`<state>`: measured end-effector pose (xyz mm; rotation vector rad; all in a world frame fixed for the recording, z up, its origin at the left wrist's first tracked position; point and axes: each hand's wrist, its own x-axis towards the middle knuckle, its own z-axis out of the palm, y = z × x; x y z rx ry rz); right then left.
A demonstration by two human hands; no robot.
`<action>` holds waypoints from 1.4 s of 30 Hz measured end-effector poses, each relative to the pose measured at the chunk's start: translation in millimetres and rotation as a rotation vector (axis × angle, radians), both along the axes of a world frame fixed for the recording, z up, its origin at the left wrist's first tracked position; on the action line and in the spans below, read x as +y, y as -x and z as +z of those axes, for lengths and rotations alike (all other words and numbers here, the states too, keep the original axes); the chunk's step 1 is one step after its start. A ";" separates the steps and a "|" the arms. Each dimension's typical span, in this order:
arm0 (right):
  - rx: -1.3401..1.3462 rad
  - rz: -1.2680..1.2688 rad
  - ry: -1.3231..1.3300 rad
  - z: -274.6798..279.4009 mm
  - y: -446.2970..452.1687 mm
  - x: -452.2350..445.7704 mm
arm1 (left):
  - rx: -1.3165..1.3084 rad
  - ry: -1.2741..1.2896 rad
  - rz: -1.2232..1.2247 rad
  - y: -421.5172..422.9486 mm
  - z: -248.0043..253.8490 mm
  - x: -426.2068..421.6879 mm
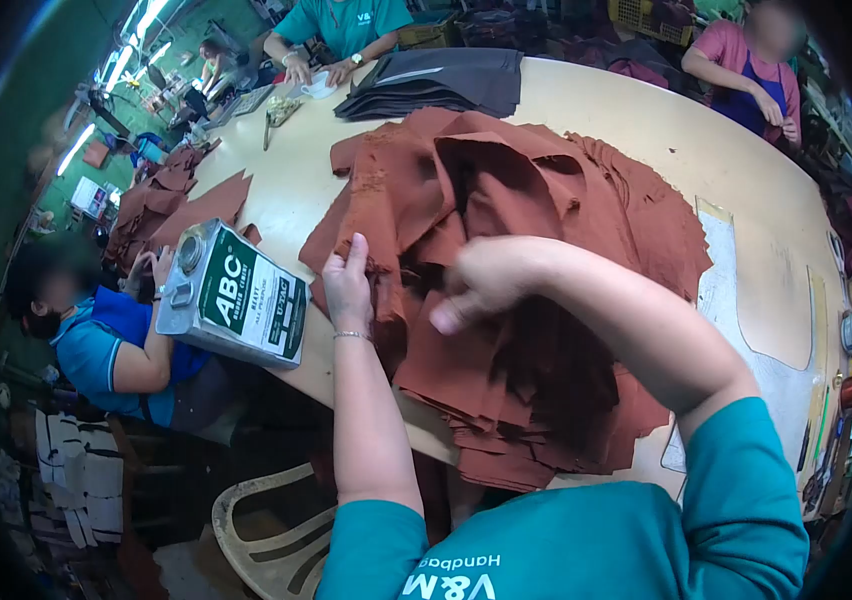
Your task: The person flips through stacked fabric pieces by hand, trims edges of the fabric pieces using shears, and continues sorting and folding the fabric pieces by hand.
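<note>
A large heap of reddish-brown sheets (636,210), leather-like with rough edges, lies in front of me on the table, several folded and layered. My left hand (349,285) grips the edge of a raised reddish-brown sheet (371,205), thumb on the near side and fingers partly hidden behind it. Over the middle of the heap is my right hand (486,283), blurred, with the thumb pointing down and left. Its fingers are too smeared to show whether they hold anything. Left of my left hand stands a metal rubber cement can (246,295) at the table edge.
A stack of dark sheets (436,80) lies at the far side of the pale table (776,215). White pattern pieces (746,300) and tools (841,440) lie at right. Co-workers are at left, behind and far right. A plastic chair (276,525) stands below the table edge.
</note>
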<state>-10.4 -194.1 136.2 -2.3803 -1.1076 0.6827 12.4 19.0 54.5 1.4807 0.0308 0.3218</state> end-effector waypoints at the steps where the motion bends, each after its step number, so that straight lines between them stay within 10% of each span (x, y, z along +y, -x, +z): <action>1: -0.243 -0.105 -0.127 -11.7 -15.9 13.2 | -0.056 0.085 -0.052 5.1 2.3 -8.1; 3: -0.515 -0.464 -0.598 -33.1 -33.1 39.5 | -0.068 0.057 -0.056 9.1 0.7 -9.5; 11: -0.693 -0.069 -0.513 -30.5 -56.8 51.4 | -0.142 -0.063 -0.073 10.6 -18.0 2.4; 18: -0.642 0.036 0.233 -23.7 -2.8 5.1 | 0.108 0.005 0.184 -1.5 -29.7 40.1; 21: -0.697 -0.343 0.291 -4.0 27.5 -43.6 | 0.053 0.408 0.219 3.9 -26.0 34.4; 25: -0.635 -0.892 0.163 -84.9 55.0 -111.5 | -0.055 0.158 0.161 -2.8 -47.2 29.5; 30: -0.595 -0.963 0.128 -107.7 66.0 -124.5 | -0.227 -0.488 0.189 20.6 3.9 -41.8; 36: -0.970 -0.775 -0.003 -21.0 60.4 -88.4 | -0.316 -0.250 0.080 43.2 4.4 -103.6; 39: -0.728 -0.165 0.055 -22.0 69.1 -27.5 | -0.070 0.162 0.022 47.2 -17.2 -113.4; 42: -0.699 -0.457 -0.107 -83.5 42.1 -6.5 | -0.057 0.336 0.081 41.1 -13.5 -94.5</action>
